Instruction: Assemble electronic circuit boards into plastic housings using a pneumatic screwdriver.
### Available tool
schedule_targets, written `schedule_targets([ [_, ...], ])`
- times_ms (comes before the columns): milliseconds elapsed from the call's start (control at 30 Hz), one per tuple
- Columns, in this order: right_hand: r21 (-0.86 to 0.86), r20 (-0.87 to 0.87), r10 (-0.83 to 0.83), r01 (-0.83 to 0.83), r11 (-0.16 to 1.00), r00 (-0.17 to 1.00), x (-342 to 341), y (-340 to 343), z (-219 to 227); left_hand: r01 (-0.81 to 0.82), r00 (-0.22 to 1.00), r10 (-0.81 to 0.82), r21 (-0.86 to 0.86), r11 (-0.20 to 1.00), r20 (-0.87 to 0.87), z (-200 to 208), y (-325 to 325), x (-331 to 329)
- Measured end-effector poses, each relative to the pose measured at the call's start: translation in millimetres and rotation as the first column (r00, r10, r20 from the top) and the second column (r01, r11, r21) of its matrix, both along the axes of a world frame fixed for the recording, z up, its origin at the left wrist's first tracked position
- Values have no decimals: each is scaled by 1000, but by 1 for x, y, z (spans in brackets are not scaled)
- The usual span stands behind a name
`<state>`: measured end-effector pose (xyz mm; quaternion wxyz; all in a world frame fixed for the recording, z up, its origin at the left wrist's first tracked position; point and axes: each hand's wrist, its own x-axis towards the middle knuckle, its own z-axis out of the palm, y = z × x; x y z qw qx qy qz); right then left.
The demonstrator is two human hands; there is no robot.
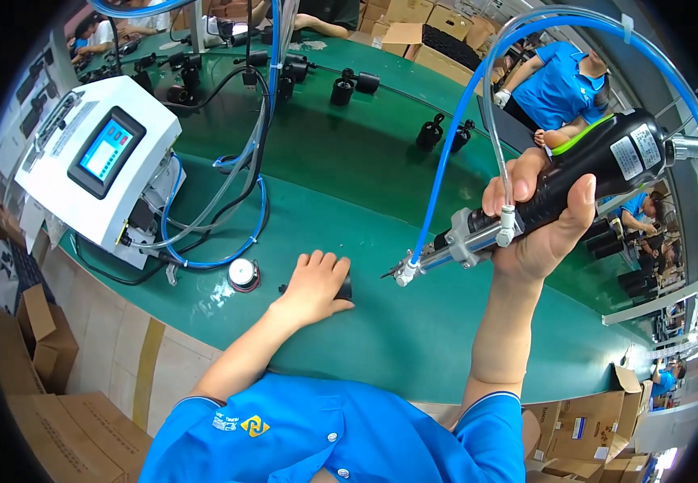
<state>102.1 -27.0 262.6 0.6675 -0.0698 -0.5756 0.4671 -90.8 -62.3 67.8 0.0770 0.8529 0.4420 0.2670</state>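
Note:
My right hand [546, 205] is wrapped round a black power screwdriver [598, 165] with a green strip, raised above the bench. Its metal nozzle and thin bit [401, 270] point down to the left, and a blue air hose and a clear tube join it. On the green table, my left hand [315, 288] is closed over a small black part [347, 287]; most of that part is hidden under the fingers and palm. A round white-and-silver piece [243, 274] lies on the table left of this hand.
A white control box [99, 169] with a screen stands at the left, hoses and cables looping beside it. Black cylindrical parts [342, 88] stand along a belt [365, 153] beyond. Co-workers in blue [565, 84] sit across. Cardboard boxes [51, 338] flank the table.

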Motion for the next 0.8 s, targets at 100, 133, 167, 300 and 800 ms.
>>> schedule_targets([
  [100, -2, -19, 16, -16, 1000, 1000, 0, 1, -2, 113, 971, -89, -100, 989, 220, 7, 2, 0],
  [133, -13, -30, 15, -16, 1000, 999, -1, 1, -2, 253, 877, -124, -228, 940, 464, 13, 1, 1],
  [167, -25, -40, 14, -15, 1000, 999, -1, 1, -2, 411, 726, -104, -307, 858, 680, 18, 1, 2],
  [300, -41, -68, 22, -25, 999, 997, -8, 0, -1, 668, 389, 26, -301, 680, 921, 9, 2, 9],
  [800, 6, -74, 101, -100, 995, 992, -11, 2, -8, 815, 187, 298, -317, 486, 936, 2, -2, 15],
])
